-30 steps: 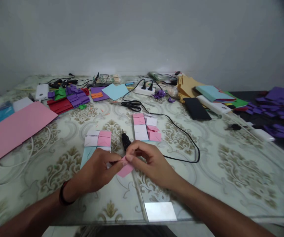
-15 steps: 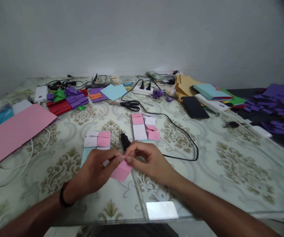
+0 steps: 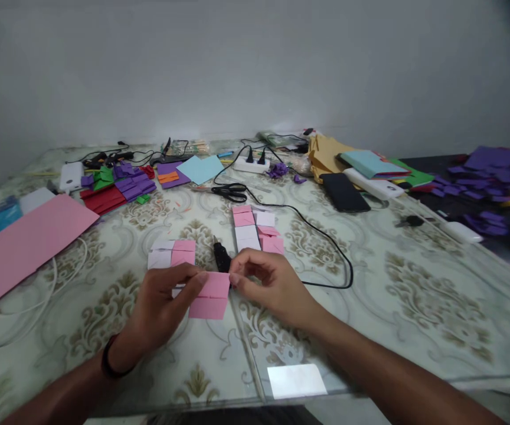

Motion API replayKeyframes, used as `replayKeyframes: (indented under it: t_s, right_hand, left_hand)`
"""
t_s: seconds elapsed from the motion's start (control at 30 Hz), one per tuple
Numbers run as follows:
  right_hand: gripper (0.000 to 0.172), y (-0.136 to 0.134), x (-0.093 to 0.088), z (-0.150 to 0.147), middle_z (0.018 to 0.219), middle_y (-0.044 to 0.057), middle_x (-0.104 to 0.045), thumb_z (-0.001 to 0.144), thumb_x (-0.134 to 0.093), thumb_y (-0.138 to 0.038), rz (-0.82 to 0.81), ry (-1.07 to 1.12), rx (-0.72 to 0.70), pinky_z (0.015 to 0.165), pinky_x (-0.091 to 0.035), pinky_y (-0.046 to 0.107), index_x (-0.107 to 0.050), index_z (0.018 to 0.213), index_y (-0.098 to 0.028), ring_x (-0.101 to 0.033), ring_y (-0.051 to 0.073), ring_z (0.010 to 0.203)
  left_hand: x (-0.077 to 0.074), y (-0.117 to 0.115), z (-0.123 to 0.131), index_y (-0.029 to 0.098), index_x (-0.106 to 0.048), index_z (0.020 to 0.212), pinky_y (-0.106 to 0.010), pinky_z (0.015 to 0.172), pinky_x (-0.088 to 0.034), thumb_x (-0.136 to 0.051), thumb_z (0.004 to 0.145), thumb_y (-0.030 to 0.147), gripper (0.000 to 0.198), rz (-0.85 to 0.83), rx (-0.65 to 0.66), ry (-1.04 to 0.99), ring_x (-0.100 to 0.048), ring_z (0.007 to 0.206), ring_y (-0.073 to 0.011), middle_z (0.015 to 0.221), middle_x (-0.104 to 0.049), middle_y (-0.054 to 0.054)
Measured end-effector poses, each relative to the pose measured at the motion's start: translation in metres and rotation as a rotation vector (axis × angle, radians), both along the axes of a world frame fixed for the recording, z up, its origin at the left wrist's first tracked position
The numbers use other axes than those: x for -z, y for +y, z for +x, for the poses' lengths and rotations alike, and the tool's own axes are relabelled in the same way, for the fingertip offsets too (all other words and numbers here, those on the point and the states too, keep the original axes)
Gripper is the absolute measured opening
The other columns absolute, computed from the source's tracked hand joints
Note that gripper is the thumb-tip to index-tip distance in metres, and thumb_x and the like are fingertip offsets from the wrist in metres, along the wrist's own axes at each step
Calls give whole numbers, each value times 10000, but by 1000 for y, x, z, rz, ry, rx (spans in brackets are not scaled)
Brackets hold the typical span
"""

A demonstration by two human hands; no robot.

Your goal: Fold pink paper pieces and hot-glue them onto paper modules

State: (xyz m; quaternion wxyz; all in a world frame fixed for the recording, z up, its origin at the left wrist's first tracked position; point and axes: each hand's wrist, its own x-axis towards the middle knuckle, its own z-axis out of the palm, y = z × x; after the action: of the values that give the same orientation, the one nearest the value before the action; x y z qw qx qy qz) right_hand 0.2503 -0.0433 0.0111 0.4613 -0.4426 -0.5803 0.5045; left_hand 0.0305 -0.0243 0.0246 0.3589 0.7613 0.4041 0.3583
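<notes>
A small pink folded paper (image 3: 211, 298) hangs between my two hands, creased across its middle. My left hand (image 3: 166, 301) pinches its upper left edge between thumb and index finger. At its upper right corner, the thumb and fingertips of my right hand (image 3: 266, 286) are closed on it. Behind the left hand lies a block of white and pink folded squares (image 3: 182, 251), partly covered. A second such block (image 3: 246, 227) rests past my right hand. Between the two blocks a black pen-shaped tool (image 3: 221, 255) with a metal tip points away, its rear end hidden.
Black scissors (image 3: 231, 190) and a white power strip (image 3: 252, 164) lie farther back, with a black cord looping right. A long pink sheet (image 3: 29, 248) covers the left side. A black phone (image 3: 344, 192) is at the right; a white slip (image 3: 297, 381) sits near the front edge.
My hands have drawn apart slightly along the pink paper's top edge, and the paper now faces me flatter and straighter. The view has shifted a little.
</notes>
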Motion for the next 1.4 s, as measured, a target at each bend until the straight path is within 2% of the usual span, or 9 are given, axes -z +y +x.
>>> replayKeyframes:
  t_s: [0.1, 0.27, 0.43, 0.6, 0.77, 0.87, 1.0, 1.17, 1.4]
  right_hand:
    - [99, -1, -1, -2, 737, -10, -621, 849, -707, -283, -9, -1, -13, 670, -459, 277, -653, 816, -207, -555, 138, 690]
    - [82, -3, 3, -6, 740, -9, -615, 842, -700, -255, 10, -11, -49, 682, -462, 284, -654, 803, -200, -554, 140, 699]
    - [30, -4, 6, -8, 764, 6, -641, 809, -690, -219, 32, -43, -48, 701, -475, 304, -667, 806, -200, -582, 159, 731]
    - [55, -5, 5, -8, 757, -2, -655, 761, -667, -151, 44, -54, -75, 699, -466, 290, -663, 781, -202, -584, 150, 727]
    - [64, -1, 2, -1, 711, -18, -630, 727, -642, -138, 42, -28, -61, 667, -448, 267, -641, 746, -200, -563, 134, 688]
    - [44, 1, 0, 1, 718, -20, -628, 764, -661, -166, 48, -1, -26, 663, -455, 262, -636, 775, -202, -567, 130, 680]
    - [44, -1, -1, -2, 762, -2, -660, 844, -691, -234, 68, -56, -35, 679, -473, 271, -682, 866, -197, -594, 141, 712]
    - [50, -6, 2, -6, 754, -7, -679, 827, -670, -154, 177, -190, -25, 677, -456, 259, -679, 799, -195, -600, 131, 706]
    - [88, -10, 4, -10, 727, -33, -630, 801, -697, -131, 293, -237, -43, 654, -429, 236, -645, 764, -191, -572, 106, 672]
  left_hand:
    - [1, 0, 3, 179, -753, 782, -209, 534, -414, -618, 985, 305, 275, -7, 10, 27, -605, 586, -115, 654, -711, 18]
    - [3, -1, 7, 211, -794, 860, -206, 685, -525, -667, 960, 283, 177, -28, 73, 40, -728, 719, -138, 787, -804, 16]
    - [8, -2, 8, 208, -761, 846, -184, 601, -476, -662, 950, 250, 149, 0, 71, 81, -648, 629, -103, 713, -745, 41]
    - [6, -4, 5, 202, -744, 834, -176, 625, -469, -652, 937, 199, 138, 44, 97, 106, -632, 634, -86, 699, -719, 54]
    - [-1, -2, -1, 200, -716, 815, -169, 618, -462, -647, 956, 215, 158, 22, 51, 33, -598, 625, -78, 688, -676, 59]
    - [1, 1, -1, 198, -714, 827, -173, 594, -458, -654, 959, 226, 148, 0, 23, -20, -593, 619, -82, 700, -677, 53]
    - [8, 2, 4, 210, -749, 851, -196, 678, -495, -673, 957, 228, 131, -40, 91, -28, -638, 692, -102, 754, -734, 36]
    - [17, 2, 7, 221, -715, 885, -237, 755, -514, -661, 933, 177, 85, -121, 150, -75, -655, 786, -127, 839, -719, 25]
    - [13, -1, 6, 212, -686, 826, -247, 713, -474, -681, 886, 168, 74, -189, 190, -57, -608, 759, -127, 805, -671, 28]
